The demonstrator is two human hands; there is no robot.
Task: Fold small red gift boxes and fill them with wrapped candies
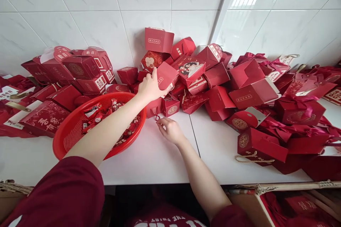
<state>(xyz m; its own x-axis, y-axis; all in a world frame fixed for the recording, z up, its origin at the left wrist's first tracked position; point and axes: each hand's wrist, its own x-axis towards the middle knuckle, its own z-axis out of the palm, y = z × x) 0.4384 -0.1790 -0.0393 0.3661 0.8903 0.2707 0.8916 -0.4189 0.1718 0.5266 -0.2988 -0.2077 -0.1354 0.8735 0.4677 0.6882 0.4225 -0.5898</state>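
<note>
My left hand [150, 88] reaches over the basket and is closed on a red gift box [167, 74] in the middle of the pile. Lower down, my right hand [171, 129] pinches a thin red cord loop [157, 117] between thumb and fingertips. That cord hangs by a small red box [153, 108] at the pile's front edge. Another small box with a round gold emblem [171, 108] stands beside it. Under my left forearm sits a red plastic basket [64, 141] holding several red-wrapped sweets [114, 105].
More red gift boxes [87, 67] are stacked at the left. A large heap of red boxes [255, 92] spreads along the right, some with ribbons. White tiled wall [93, 32] rises behind the white table [149, 163]. An open carton [247, 205] stands below the table's right front edge.
</note>
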